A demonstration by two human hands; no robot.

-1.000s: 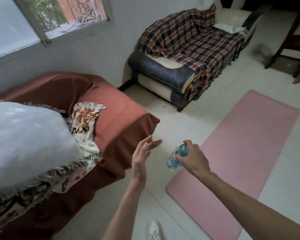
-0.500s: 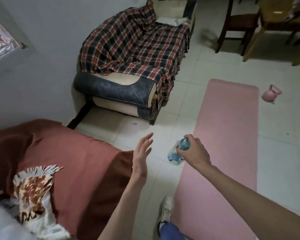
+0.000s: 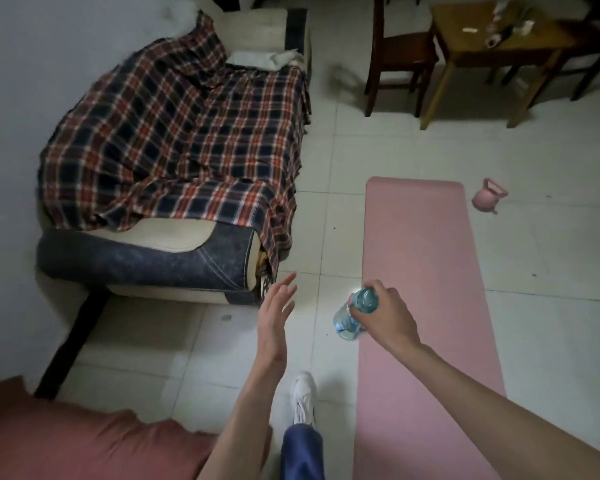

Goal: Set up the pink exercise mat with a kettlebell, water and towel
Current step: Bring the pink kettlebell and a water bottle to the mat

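Right hand [image 3: 385,318] with fingers curled round a clear water bottle [image 3: 352,315] by its blue cap, over the left edge of the pink mat [image 3: 426,271], left hand [image 3: 274,317] flat and holding nothing, pink kettlebell [image 3: 488,199] on the floor at 2 o'clock, what is inside the bottle too blurry to tell

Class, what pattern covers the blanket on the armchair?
Plaid, in red, navy and white: blanket, head view.

Armchair [image 3: 174,161] left of mat [image 3: 426,289], kettlebell [image 3: 487,199] right, table [image 3: 492,39] behind.
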